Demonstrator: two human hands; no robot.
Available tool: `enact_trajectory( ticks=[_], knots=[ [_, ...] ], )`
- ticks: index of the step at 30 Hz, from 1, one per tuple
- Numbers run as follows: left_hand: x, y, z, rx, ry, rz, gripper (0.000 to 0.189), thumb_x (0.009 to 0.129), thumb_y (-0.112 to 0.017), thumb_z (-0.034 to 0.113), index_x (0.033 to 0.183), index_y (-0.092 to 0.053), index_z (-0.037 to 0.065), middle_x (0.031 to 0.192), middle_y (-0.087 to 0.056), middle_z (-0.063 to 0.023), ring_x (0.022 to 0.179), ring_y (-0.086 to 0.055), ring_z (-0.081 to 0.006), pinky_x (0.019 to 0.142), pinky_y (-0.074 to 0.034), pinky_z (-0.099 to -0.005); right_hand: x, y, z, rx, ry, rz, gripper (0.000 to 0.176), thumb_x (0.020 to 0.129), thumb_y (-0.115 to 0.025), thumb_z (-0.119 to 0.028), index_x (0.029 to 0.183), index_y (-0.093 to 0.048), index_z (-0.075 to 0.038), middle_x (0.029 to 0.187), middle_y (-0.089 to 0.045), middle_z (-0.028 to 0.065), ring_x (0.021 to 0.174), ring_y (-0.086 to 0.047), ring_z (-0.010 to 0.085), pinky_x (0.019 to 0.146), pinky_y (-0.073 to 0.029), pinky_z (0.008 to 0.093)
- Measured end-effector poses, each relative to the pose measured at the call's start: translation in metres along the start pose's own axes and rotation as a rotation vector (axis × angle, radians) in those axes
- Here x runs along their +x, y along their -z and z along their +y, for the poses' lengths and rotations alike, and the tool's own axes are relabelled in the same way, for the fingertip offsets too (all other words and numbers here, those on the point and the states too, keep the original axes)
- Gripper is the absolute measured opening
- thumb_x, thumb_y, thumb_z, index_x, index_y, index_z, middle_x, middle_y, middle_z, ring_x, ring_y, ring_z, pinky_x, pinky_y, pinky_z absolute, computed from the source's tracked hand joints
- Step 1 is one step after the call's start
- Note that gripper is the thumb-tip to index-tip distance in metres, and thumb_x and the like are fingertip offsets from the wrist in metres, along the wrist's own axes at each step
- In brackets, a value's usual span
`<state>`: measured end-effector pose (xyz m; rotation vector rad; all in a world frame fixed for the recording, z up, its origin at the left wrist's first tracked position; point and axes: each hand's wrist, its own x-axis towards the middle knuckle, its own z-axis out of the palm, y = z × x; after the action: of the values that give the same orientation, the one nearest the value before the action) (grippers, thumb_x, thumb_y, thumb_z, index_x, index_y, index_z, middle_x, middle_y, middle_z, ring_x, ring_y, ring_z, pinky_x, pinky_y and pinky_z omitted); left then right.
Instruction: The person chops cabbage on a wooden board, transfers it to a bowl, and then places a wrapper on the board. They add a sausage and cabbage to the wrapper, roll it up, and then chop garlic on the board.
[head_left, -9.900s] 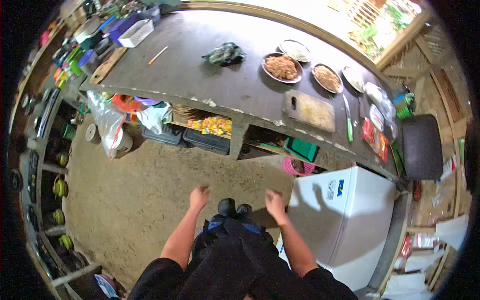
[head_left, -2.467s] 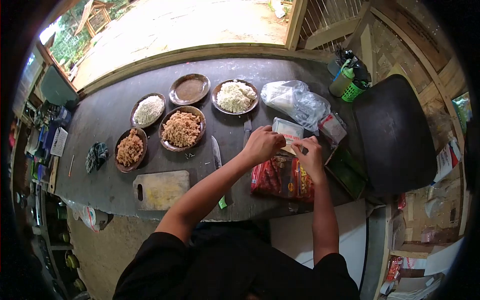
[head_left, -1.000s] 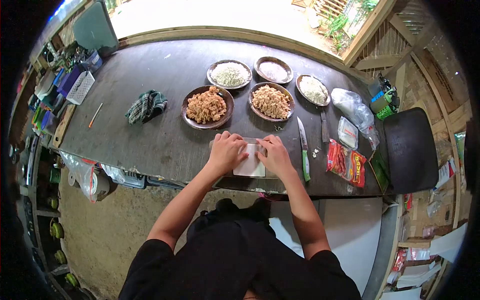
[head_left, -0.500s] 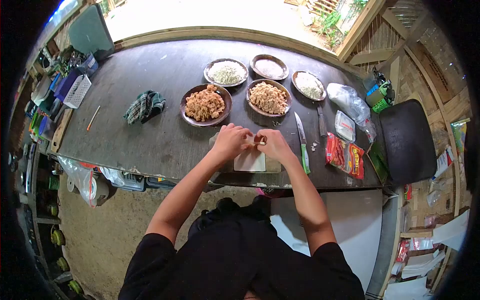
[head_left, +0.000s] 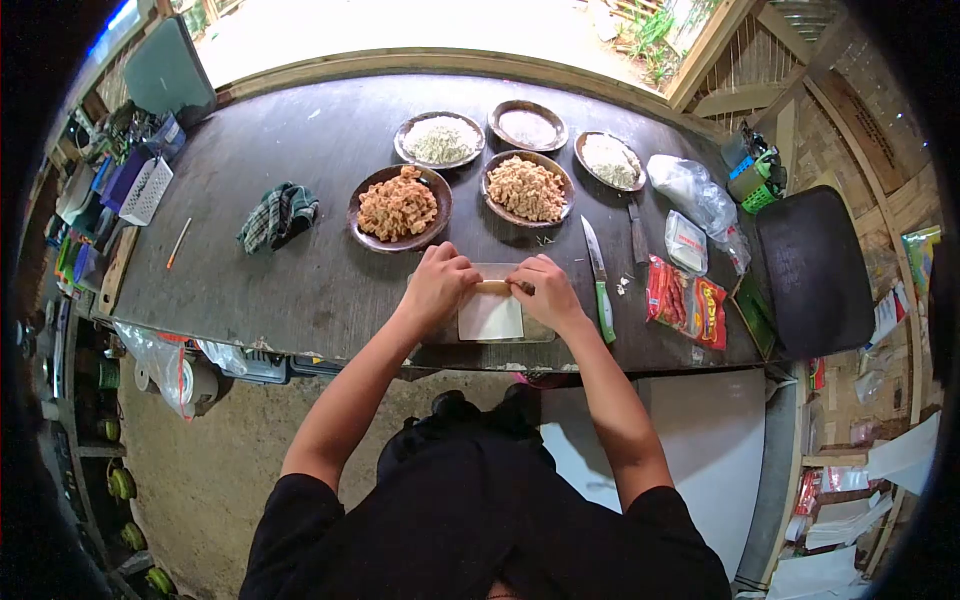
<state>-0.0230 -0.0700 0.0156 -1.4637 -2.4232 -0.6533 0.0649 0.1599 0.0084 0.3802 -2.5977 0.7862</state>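
A pale, square-cornered wrapper sheet [head_left: 490,320] lies on a small board [head_left: 540,333] near the table's front edge. Its far edge is folded over into a narrow roll [head_left: 493,288], brownish along its length; what is inside is hidden. My left hand [head_left: 438,285] pinches the roll's left end with bent fingers. At the right end, my right hand [head_left: 545,292] closes its fingertips on the same roll. Beyond the hands stand a bowl of brown crumbly food [head_left: 398,208] and a bowl of lighter chunky food [head_left: 526,190].
Behind are dishes of white shreds [head_left: 440,140], pale powder [head_left: 528,128] and white pieces [head_left: 610,160]. To the right lie a green-handled knife [head_left: 602,290], a dark-handled tool [head_left: 638,235], a red food packet [head_left: 687,303] and plastic bags [head_left: 692,192]. A checked cloth [head_left: 280,215] lies left.
My hands have moved slightly apart and now sit at the two ends of the roll, whose middle shows. The whole view has shifted a little.
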Motion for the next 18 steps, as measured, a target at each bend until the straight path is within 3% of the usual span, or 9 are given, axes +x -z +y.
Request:
enact_trajectory(
  ticks=[10,12,18],
  knots=[
    [0.0,0.004,0.006,0.005,0.028,-0.067,0.009,0.084,-0.074,0.02,0.088,-0.08,0.015,0.087,-0.072,0.002,0.096,-0.058,-0.0223,0.092,-0.045,-0.037,0.009,-0.002,0.0,0.018,-0.067,-0.076,0.007,0.079,-0.078,-0.01,0.085,-0.078,-0.007,0.086,-0.066,0.0073,0.085,-0.064,0.0272,0.08,-0.055,0.0392],
    [0.004,0.003,0.005,0.026,0.068,-0.03,0.011,0.085,-0.071,0.023,0.084,-0.08,0.016,0.085,-0.072,0.0012,0.094,-0.058,-0.0232,0.085,-0.044,-0.0385,0.011,-0.001,0.003,-0.006,-0.024,-0.129,0.009,0.08,-0.077,-0.011,0.088,-0.08,-0.008,0.087,-0.066,0.0076,0.087,-0.063,0.0269,0.081,-0.055,0.0388],
    [0.012,-0.002,-0.002,-0.018,0.16,-0.12,0.01,0.082,-0.075,0.027,0.085,-0.081,0.02,0.084,-0.073,0.0037,0.089,-0.06,-0.0234,0.08,-0.043,-0.0392,0.014,0.003,0.0,0.023,-0.044,-0.174,0.012,0.08,-0.076,-0.015,0.089,-0.08,-0.009,0.088,-0.066,0.008,0.09,-0.063,0.0266,0.082,-0.054,0.0396]
  ],
)
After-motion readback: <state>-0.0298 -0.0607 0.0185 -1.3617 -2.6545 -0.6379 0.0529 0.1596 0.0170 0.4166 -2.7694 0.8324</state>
